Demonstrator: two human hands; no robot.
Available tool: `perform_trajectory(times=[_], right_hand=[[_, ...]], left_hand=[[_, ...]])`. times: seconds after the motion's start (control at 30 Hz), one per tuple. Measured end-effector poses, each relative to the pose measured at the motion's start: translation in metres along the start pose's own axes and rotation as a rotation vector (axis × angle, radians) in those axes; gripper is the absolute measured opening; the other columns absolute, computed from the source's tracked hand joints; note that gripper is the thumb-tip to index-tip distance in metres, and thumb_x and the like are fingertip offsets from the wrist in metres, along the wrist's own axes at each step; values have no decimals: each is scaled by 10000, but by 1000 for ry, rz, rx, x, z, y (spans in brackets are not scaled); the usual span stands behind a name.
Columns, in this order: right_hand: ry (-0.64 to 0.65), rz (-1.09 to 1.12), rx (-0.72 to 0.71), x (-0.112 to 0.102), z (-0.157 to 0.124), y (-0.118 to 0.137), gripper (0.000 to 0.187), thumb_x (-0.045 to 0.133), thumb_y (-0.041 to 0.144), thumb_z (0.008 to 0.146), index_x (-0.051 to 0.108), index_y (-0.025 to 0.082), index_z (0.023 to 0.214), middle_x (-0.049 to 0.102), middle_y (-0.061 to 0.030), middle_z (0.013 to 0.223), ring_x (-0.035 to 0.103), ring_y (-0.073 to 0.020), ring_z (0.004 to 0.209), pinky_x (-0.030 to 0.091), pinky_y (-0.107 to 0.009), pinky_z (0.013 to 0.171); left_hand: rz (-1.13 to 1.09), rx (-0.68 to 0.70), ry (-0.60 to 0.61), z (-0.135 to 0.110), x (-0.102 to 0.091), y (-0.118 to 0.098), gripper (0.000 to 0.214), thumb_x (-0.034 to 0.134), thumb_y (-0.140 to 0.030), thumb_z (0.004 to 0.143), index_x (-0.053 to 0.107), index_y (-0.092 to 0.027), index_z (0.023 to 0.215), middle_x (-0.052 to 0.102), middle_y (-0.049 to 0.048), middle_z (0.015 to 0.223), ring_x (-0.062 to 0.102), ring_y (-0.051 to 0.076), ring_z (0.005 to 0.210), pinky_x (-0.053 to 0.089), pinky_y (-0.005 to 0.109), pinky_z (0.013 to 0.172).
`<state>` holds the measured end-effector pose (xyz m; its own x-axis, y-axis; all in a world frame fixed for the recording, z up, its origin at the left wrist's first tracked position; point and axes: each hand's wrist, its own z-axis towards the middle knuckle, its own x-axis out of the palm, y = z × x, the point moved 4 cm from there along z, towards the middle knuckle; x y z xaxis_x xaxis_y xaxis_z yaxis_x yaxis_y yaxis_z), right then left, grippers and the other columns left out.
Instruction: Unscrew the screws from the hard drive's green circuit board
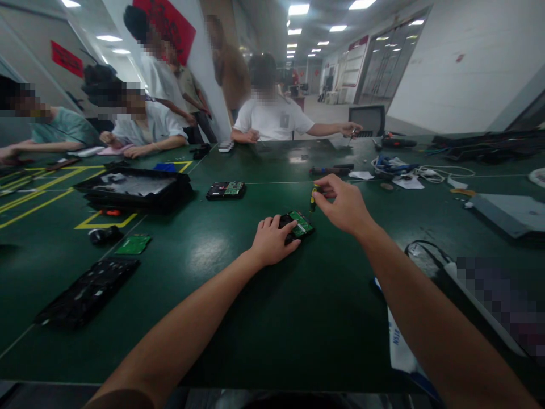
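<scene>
My left hand (272, 241) rests on a small black device with a green circuit board (301, 224) lying on the dark green table (238, 295); its fingers lie over the device's near end and hold it down. My right hand (344, 204) hovers just right of the board, fingers pinched round a small screwdriver with a yellow and black handle (314, 199), which points down towards the board's far corner.
A second device with a green board (226, 190) lies further back. A black tray (131, 190), a loose green board (133, 245) and a black panel (87, 292) sit to the left. Cables and tools (404, 170) lie at the right. Several people sit across the table.
</scene>
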<state>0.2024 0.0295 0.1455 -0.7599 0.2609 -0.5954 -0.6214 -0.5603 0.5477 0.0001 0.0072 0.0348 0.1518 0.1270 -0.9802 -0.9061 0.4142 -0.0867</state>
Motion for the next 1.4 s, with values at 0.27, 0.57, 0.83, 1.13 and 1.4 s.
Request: perform_trajectory(times=[0.27, 0.57, 0.83, 1.13, 1.4], right_hand=[[23, -77, -62, 3, 0, 2, 245, 632, 292, 928, 673, 234, 1162, 742, -107, 1066, 714, -284, 931, 579, -485, 887], [4, -78, -58, 3, 1, -1, 221, 660, 335, 931, 636, 249, 1132, 737, -97, 1021, 706, -274, 897, 586, -458, 836], [30, -69, -49, 0, 1, 0, 189, 629, 327, 952, 646, 233, 1115, 749, -94, 997, 713, -270, 896, 578, -457, 847], [-1, -84, -73, 2, 1, -3, 184, 634, 330, 946, 641, 237, 1105, 718, -114, 1080, 689, -285, 941, 572, -469, 853], [-45, -177, -110, 4, 0, -1, 191, 629, 431, 965, 643, 253, 1033, 657, -93, 1035, 637, -263, 910, 516, -431, 839]], left_hand=[[-5, 6, -16, 0, 1, 0, 638, 527, -683, 983, 528, -387, 1548, 467, 127, 1553, 466, 412, 1362, 398, 560, 1094], [-12, 6, -16, -1, 0, 0, 627, 539, -672, 982, 539, -381, 1538, 469, 121, 1552, 474, 401, 1349, 395, 556, 1094], [-1, 15, -26, 0, 0, -1, 625, 524, -673, 990, 536, -377, 1541, 477, 129, 1538, 480, 403, 1345, 400, 555, 1089], [-8, 8, -15, -1, 1, 0, 629, 538, -675, 982, 534, -386, 1540, 470, 123, 1551, 473, 407, 1351, 394, 561, 1093], [-9, 12, -24, -1, 0, 0, 624, 537, -671, 983, 539, -381, 1535, 475, 128, 1550, 473, 409, 1360, 399, 566, 1090]])
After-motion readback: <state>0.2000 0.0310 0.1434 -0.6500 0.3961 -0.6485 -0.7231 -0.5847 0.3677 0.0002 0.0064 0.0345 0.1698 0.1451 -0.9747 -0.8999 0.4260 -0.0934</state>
